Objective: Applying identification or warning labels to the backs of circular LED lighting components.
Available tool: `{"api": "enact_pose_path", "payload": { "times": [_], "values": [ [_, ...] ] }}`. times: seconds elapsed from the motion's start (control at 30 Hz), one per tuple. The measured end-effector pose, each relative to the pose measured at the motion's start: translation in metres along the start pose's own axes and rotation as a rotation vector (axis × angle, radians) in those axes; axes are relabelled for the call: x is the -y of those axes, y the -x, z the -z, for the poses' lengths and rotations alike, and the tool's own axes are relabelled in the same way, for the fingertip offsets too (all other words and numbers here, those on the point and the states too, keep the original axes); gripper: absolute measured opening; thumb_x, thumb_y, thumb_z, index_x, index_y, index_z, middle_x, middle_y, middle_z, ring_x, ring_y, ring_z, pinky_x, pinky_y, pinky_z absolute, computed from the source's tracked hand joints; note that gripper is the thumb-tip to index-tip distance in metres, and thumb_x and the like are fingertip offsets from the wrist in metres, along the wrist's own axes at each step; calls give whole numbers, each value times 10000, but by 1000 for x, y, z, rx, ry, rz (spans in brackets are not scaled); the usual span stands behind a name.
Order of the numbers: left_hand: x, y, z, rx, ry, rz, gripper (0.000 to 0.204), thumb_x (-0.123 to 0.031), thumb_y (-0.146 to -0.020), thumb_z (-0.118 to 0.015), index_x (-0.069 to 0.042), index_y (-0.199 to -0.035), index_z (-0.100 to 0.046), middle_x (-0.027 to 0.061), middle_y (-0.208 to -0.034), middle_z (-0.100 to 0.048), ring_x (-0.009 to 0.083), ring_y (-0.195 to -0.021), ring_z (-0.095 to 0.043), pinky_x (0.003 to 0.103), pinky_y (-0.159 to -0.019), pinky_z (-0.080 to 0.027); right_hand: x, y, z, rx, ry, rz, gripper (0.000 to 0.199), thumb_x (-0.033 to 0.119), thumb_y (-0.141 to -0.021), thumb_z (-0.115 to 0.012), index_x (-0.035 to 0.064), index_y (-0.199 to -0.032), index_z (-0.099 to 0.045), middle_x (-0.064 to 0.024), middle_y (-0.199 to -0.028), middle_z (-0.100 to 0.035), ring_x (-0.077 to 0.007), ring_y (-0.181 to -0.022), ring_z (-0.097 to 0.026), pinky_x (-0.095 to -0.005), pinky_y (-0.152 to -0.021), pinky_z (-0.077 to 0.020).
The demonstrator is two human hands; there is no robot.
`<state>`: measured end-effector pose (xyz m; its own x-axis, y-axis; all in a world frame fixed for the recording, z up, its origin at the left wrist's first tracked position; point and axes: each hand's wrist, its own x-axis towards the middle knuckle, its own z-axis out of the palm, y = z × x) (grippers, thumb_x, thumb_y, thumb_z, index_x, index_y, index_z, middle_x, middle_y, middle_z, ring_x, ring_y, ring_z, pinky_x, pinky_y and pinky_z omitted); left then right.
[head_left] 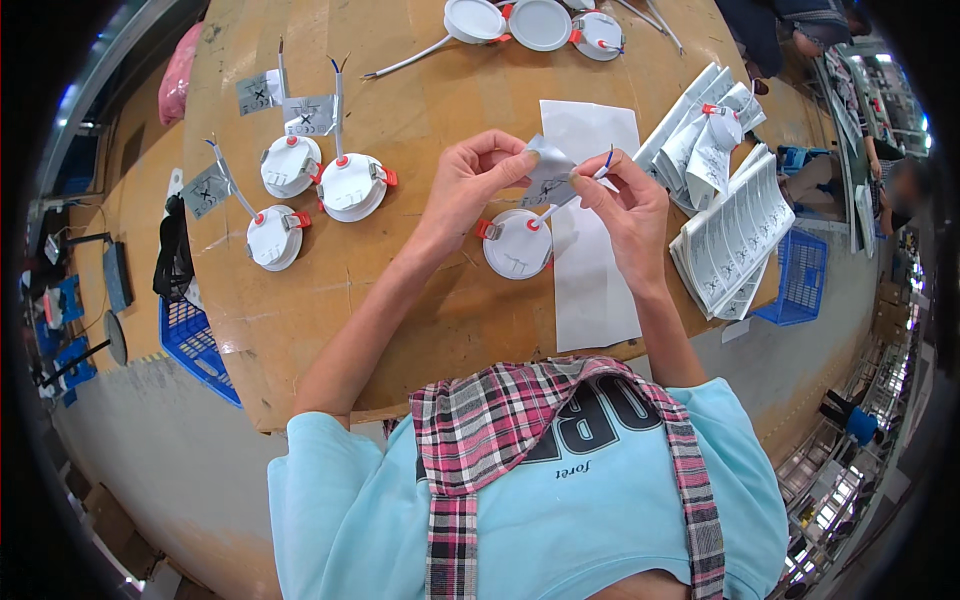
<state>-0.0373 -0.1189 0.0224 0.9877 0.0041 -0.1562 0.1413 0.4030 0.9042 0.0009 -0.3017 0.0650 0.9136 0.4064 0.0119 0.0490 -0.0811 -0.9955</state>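
A round white downlight (514, 250) with red-tipped spring clips lies on the table in front of me. From its red grommet a white cable (543, 216) rises toward my hands. A silver printed label (550, 182) is bent around the cable. My left hand (468, 190) pinches the label's upper left part between thumb and fingers. My right hand (634, 214) is closed on the cable near its stripped end, the thumb at the label's right edge. On the left lie three more downlights, one of them the larger lamp (352, 187), with silver labels (207, 190) on their cables.
A white paper sheet (597, 310) lies beside the downlight. Stacked label sheets (730, 235) cover the table's right side, with a small lamp (722, 127) on top. Several downlights (540, 24) lie at the far edge. Blue crates (800, 275) stand below the table's sides.
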Motion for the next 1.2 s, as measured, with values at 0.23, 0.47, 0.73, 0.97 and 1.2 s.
{"api": "enact_pose_path", "payload": {
  "times": [0.23, 0.47, 0.73, 0.97, 1.2],
  "values": [
    [7, 1, -2, -60, 49, -15, 164, -173, -884, -637, -23, -950, -625, 40, -866, -674, 72, -801, -613, 256, -786, -492, -7, -1, -7, -98, -46, -9, 74, 40, -847, -650, -9, -900, -638, -23, -847, -604, -65, -724, -543, -210, -634, -460],
    [8, 3, -8, -144, -4, -103, 221, -148, -883, -629, 20, -1027, -635, 71, -862, -690, 76, -779, -622, 244, -744, -506, -9, -4, -11, -144, -67, -33, 98, 70, -856, -646, -12, -907, -625, -22, -826, -613, -60, -713, -537, -203, -623, -448],
    [8, 3, -3, -110, -65, -168, 205, -119, -911, -582, 17, -1056, -631, 70, -939, -683, 109, -854, -639, 278, -825, -522, -6, -6, -13, -146, -48, -50, 97, 79, -858, -645, -8, -894, -619, -23, -817, -612, -54, -707, -534, -202, -649, -444],
    [8, 0, 0, -76, -57, -131, 216, -122, -919, -569, 18, -1075, -620, 74, -955, -679, 118, -873, -643, 290, -834, -527, -6, -9, -7, -106, -3, -30, 103, 90, -851, -653, 0, -895, -629, -10, -799, -614, -53, -693, -535, -209, -637, -443],
    [6, -2, -2, -66, -24, -112, 220, -126, -911, -583, 20, -1070, -624, 71, -943, -681, 120, -859, -644, 289, -817, -528, -7, -11, -3, -91, 58, -20, 125, 120, -850, -661, 3, -890, -640, -8, -762, -613, -53, -667, -534, -200, -631, -441]
  ]
}}
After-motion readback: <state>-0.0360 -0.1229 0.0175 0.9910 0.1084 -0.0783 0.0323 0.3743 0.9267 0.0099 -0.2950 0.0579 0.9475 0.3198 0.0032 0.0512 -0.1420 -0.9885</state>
